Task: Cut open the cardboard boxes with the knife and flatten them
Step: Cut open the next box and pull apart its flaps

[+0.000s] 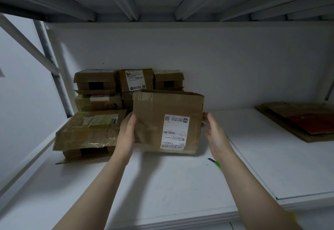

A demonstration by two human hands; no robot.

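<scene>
The left hand (127,130) grips the box (162,119) by its left edge, in front of the stack (101,89). The right hand (212,130) has its fingers straight against the right edge. The knife (214,163) lies on the shelf (180,184).

The left hand (127,132) grips the left edge of a labelled cardboard box (153,114) over the white shelf (180,184). The right hand (214,132) is spread at the box's right edge. A green-handled knife (214,162) lies on the shelf, partly under the right forearm.
</scene>
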